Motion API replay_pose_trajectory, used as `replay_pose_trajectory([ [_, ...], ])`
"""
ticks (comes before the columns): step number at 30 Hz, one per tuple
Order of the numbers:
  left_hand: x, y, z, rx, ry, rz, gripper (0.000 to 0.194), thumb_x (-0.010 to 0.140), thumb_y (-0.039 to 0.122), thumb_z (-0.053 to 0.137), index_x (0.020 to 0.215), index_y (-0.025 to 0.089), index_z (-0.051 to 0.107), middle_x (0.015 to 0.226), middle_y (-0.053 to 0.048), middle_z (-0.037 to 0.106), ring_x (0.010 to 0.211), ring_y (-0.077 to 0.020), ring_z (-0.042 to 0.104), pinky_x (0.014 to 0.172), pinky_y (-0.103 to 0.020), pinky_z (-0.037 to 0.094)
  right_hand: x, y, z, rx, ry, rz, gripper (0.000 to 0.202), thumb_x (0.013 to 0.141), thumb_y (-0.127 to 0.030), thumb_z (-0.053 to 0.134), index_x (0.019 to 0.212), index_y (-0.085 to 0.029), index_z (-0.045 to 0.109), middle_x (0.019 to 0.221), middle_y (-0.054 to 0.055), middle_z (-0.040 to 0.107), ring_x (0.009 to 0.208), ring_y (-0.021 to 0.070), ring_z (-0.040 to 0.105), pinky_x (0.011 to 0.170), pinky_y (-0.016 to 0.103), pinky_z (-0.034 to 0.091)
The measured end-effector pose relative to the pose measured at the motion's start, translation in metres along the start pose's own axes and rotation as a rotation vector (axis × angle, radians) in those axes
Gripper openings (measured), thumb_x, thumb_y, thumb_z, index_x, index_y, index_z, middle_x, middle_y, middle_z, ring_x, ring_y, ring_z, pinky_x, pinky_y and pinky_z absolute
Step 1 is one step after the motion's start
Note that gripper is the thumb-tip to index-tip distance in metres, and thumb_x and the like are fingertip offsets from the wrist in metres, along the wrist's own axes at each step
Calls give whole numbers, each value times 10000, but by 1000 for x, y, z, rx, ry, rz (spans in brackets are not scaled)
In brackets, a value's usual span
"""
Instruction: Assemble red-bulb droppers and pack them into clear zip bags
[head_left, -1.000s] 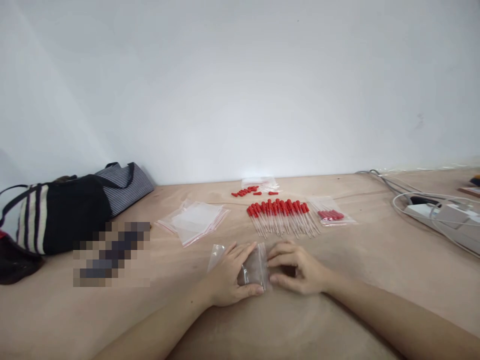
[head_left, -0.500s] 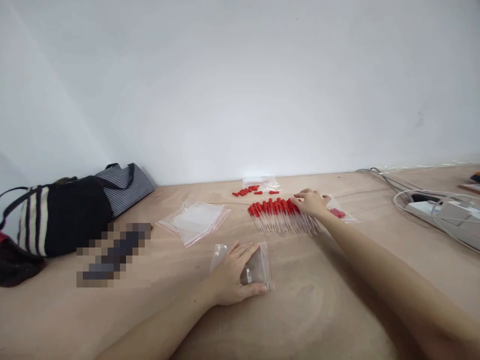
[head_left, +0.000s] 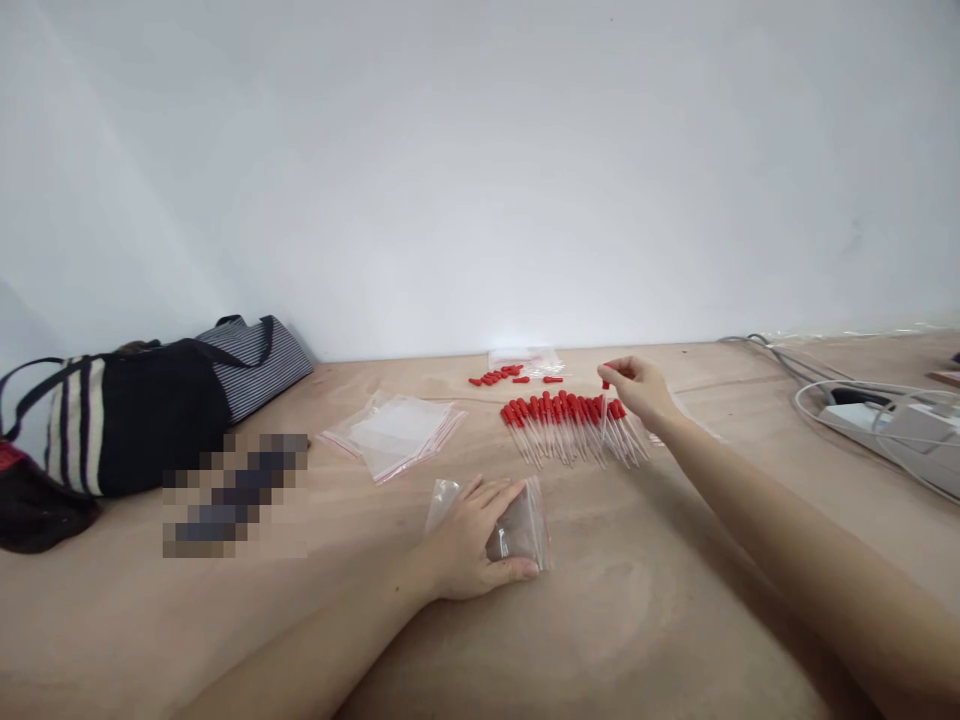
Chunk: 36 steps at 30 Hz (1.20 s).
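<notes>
My left hand [head_left: 480, 540] lies with its fingers spread on a clear zip bag [head_left: 534, 525], flat on the wooden table. Pinched by its red bulb in my right hand [head_left: 634, 388] is a dropper [head_left: 604, 405], its clear tube hanging down over the row. Below it, many red-topped droppers [head_left: 555, 420] lie side by side, tubes toward me. Behind them are loose red bulbs [head_left: 495, 377] and a bag with thin clear tubes [head_left: 525, 360]. A stack of flat zip bags [head_left: 397, 435] rests left of the row. Another clear bag is partly hidden behind my right wrist.
A black bag with white stripes [head_left: 150, 415] and a grey striped bag [head_left: 255, 365] stand at the left, near a pixelated dark object [head_left: 240, 500]. On the right are a white power strip [head_left: 892, 430] and cables [head_left: 780, 360]. A wall rises behind the table.
My right hand has risen slightly from the row and now holds one dropper by its bulb. My left hand stays on the bag. The view has shifted slightly.
</notes>
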<state>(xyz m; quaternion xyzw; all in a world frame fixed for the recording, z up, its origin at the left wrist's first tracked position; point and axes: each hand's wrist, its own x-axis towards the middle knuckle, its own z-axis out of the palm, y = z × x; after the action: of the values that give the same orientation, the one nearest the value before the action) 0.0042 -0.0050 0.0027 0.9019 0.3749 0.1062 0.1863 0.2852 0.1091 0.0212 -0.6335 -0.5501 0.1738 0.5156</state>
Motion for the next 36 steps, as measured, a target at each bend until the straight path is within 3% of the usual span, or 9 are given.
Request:
replay_pose_trajectory([
  [2, 0, 0, 0, 0, 5, 2, 817, 699, 567, 556, 1322, 121, 274, 1338, -151, 369, 1244, -269, 309, 1060, -477, 128, -13, -8, -12, 200, 2, -30, 291, 706, -467, 533, 814, -197, 529, 735, 22, 591, 693, 154, 557, 662, 312, 446],
  [5, 0, -1, 1, 1, 16, 7, 819, 699, 573, 552, 1325, 124, 273, 1338, -147, 369, 1243, -274, 309, 1060, -479, 132, -45, -16, -20, 466, 6, -10, 316, 672, -471, 592, 819, -206, 502, 687, -6, 560, 606, 119, 531, 583, 267, 441],
  [11, 2, -3, 3, 18, 24, 7, 812, 696, 560, 564, 1318, 119, 284, 1335, -150, 374, 1237, -270, 321, 1061, -470, 137, -111, -13, -6, 580, -91, 150, 361, 625, -481, 648, 780, -194, 493, 652, -20, 548, 575, 99, 515, 577, 252, 433],
  [16, 1, -2, 1, 27, 21, 11, 808, 704, 566, 550, 1326, 136, 266, 1337, -138, 373, 1239, -258, 318, 1060, -469, 137, -128, -16, 6, 664, -87, 242, 391, 580, -484, 679, 765, -198, 486, 617, -23, 562, 566, 104, 526, 574, 252, 433],
  [19, 1, -1, 1, 32, 9, 2, 802, 702, 554, 559, 1322, 135, 274, 1334, -142, 376, 1236, -261, 322, 1057, -474, 144, -136, -18, 9, 658, -171, 242, 343, 609, -463, 663, 750, -202, 491, 649, -19, 577, 601, 113, 550, 592, 256, 442],
  [24, 1, 0, 2, 34, 36, 15, 788, 697, 542, 571, 1321, 158, 280, 1313, -132, 405, 1223, -272, 339, 1047, -483, 162, -153, -16, 11, 376, -473, -2, 181, 685, -351, 623, 749, -191, 569, 695, 3, 611, 634, 125, 555, 591, 256, 429],
  [29, -1, 2, 1, 24, 30, 54, 774, 716, 544, 549, 1334, 186, 252, 1322, -113, 399, 1228, -274, 330, 1040, -490, 173, -158, -18, 12, 57, -531, -195, 77, 698, -274, 615, 730, -212, 645, 685, 6, 641, 645, 146, 557, 638, 298, 416],
  [36, -1, 9, 1, 21, 22, 97, 763, 714, 525, 566, 1330, 194, 259, 1316, -98, 410, 1209, -277, 353, 1033, -485, 197, -151, -26, 18, 46, -676, -395, 151, 739, -198, 574, 797, -281, 685, 770, 3, 666, 774, 168, 574, 752, 330, 407],
])
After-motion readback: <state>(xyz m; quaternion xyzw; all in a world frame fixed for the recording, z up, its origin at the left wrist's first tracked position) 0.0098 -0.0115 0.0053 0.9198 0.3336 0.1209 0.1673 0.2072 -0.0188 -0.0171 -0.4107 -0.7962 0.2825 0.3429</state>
